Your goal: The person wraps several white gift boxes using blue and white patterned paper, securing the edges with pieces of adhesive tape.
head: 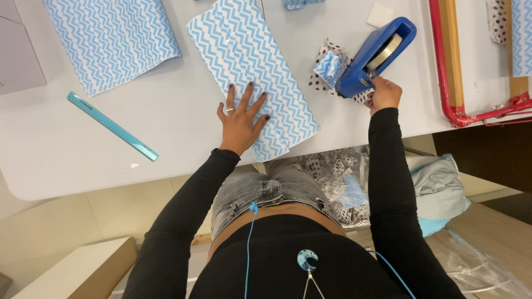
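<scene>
My left hand lies flat, fingers spread, on a parcel wrapped in blue and white zigzag paper on the white table. My right hand pinches at the cutter end of a blue tape dispenser that stands to the right of the parcel. Whether a strip of tape is between the fingers cannot be told. Small scraps of zigzag and dotted paper lie beside the dispenser.
A second sheet of zigzag paper lies at the back left. A turquoise ruler lies at the left. A red-framed wooden stand is at the right. Below the table edge sits a bag of paper scraps.
</scene>
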